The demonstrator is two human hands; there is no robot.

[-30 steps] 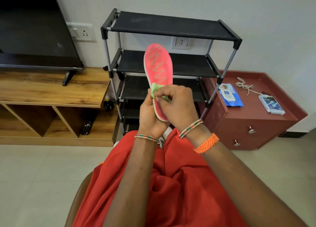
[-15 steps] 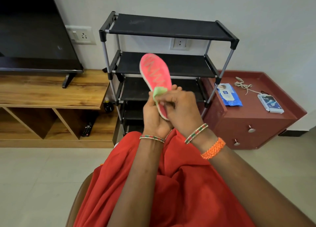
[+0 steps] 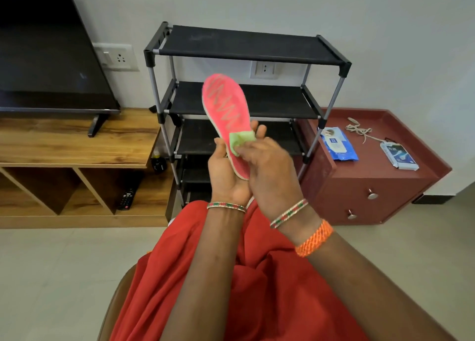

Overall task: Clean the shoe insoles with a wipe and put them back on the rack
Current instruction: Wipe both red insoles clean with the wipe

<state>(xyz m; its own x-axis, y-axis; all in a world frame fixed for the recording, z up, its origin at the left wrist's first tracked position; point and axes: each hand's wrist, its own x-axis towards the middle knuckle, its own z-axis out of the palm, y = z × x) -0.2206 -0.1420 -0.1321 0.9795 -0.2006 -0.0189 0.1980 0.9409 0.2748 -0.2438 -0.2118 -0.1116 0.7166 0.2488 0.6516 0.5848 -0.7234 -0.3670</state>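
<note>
From the head camera, the left hand [image 3: 226,171] cradles the heel end of a flat pink foam insole with a grey zigzag print [image 3: 226,114], fingers curled behind it and thumb at its near edge, so the printed face tilts up toward the person and stays steady under rubbing. The right hand [image 3: 267,165] pinches a small folded pale-green wipe [image 3: 240,140] and presses it against the insole's middle, apparently mid-stroke, well placed to work toward the toe. The insole is held in the air above the lap, in front of the black fabric-shelved metal rack [image 3: 244,47], whose visible shelves carry nothing. A blue wipe packet [image 3: 339,146] lies on the maroon cabinet [image 3: 385,186] beside the rack, within reach for a fresh sheet.
</note>
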